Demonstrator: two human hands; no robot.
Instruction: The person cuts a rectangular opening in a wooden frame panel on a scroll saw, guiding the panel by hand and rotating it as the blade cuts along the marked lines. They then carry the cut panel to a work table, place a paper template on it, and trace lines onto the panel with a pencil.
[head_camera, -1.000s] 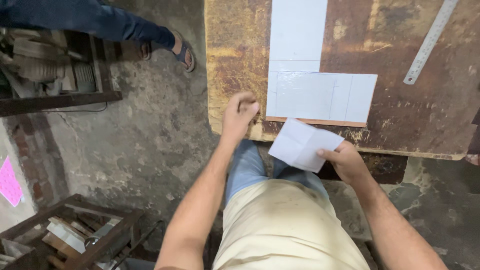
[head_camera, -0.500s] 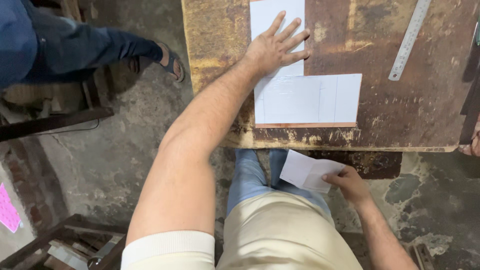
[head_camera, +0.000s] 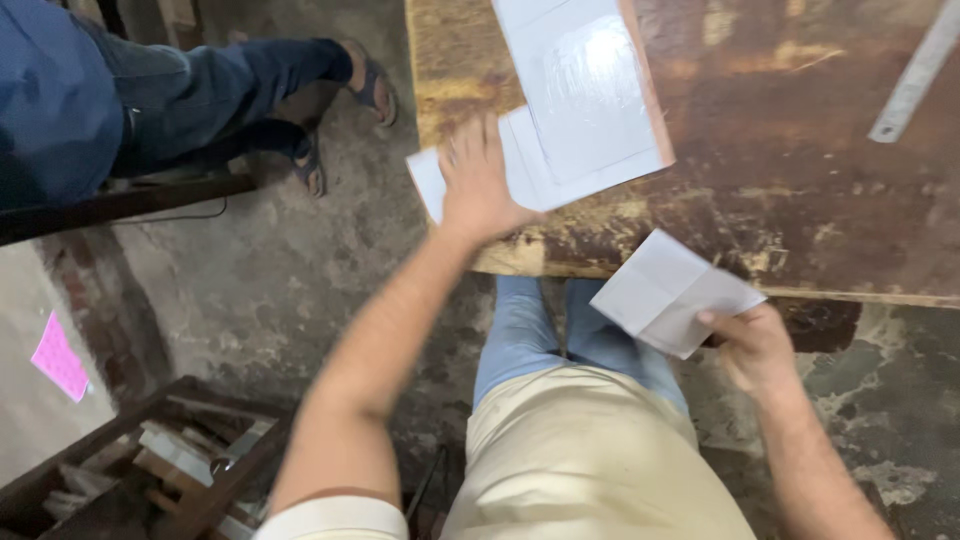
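The left hand (head_camera: 478, 185) lies just left of the frame's centre, at the near left edge of the worn wooden worktop (head_camera: 800, 170). Its fingers are spread and pressed flat on the lower left corner of the large white sheet (head_camera: 585, 95), closed around nothing. That sheet lies tilted on the worktop at top centre, with its corner hanging past the worktop's left edge. At lower right, below the worktop's near edge, the right hand (head_camera: 750, 345) pinches a folded white paper (head_camera: 670, 290) between thumb and fingers, holding it above the lap. A metal ruler (head_camera: 915, 75) lies at the upper right, well apart from both. Another person's legs in jeans and sandals (head_camera: 240, 85) fill the upper left.
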